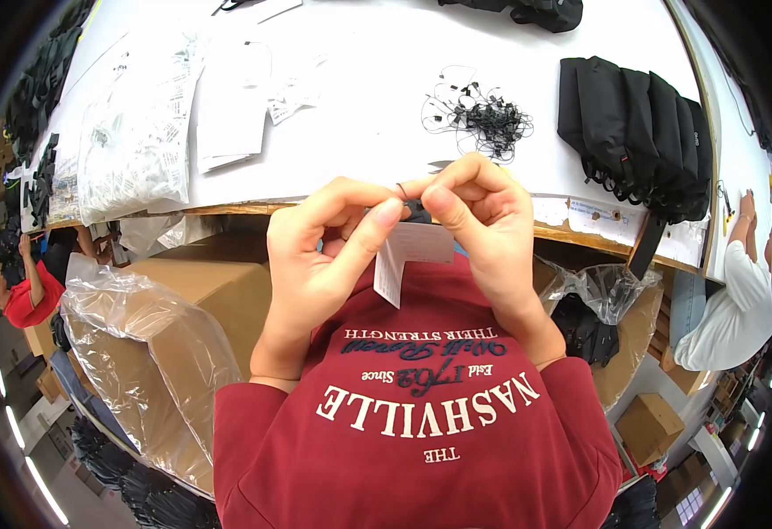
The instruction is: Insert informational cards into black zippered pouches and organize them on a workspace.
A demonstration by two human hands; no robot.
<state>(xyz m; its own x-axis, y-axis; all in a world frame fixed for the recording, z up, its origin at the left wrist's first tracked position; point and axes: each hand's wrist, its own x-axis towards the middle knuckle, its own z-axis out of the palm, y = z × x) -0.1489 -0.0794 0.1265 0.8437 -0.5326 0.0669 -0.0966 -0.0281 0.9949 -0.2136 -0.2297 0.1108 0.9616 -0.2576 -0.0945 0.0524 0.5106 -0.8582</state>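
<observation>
Both of my hands are raised in front of my chest, at the near edge of the white table (350, 141). My left hand (320, 238) pinches a thin dark cord (402, 189) between thumb and forefinger. From the other side, my right hand (487, 220) closes thumb and forefinger on it too, fingertips nearly meeting the left ones. Below the fingers hangs a folded white paper hang tag (389, 271) with fine print. Where the cord meets the tag is hidden. On the table beyond my right hand lies a tangled heap of black tag strings (496, 123).
Black bags (624, 115) stand in a row on the table's right. To the left are a white paper stack (227, 137) and a clear plastic bag of white packets (139, 132). Plastic-covered cardboard boxes (165, 344) flank me below. People work at far left (31, 295) and right (734, 309).
</observation>
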